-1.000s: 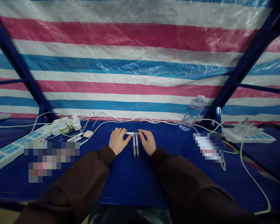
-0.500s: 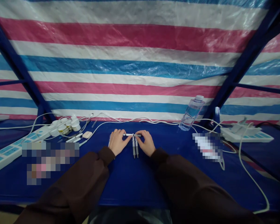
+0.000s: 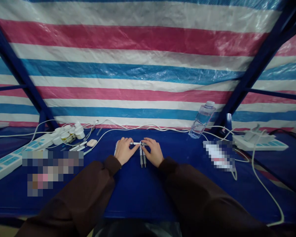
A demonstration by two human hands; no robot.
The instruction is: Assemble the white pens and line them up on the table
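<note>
Two grey-and-white pens (image 3: 143,158) lie side by side on the blue table (image 3: 138,194), their tips toward me. Across their far ends lies another white-and-grey pen (image 3: 135,143), set crosswise. My left hand (image 3: 124,150) pinches the left end of this crosswise pen between thumb and fingers. At its right end is my right hand (image 3: 153,151), with thumb and forefinger closed on it. Something white shows partly under the outer side of my left hand; what it is stays hidden.
A power strip (image 3: 8,160) with white plugs (image 3: 79,130) and cables is at left, near a pale case (image 3: 91,143). A water bottle (image 3: 201,120) stands back right, by a second strip (image 3: 273,144). Striped sheeting (image 3: 143,89) hangs behind.
My right hand has shifted very slightly inward, and its thumb sits closer to the two upright-lying pens. Otherwise little differs.
</note>
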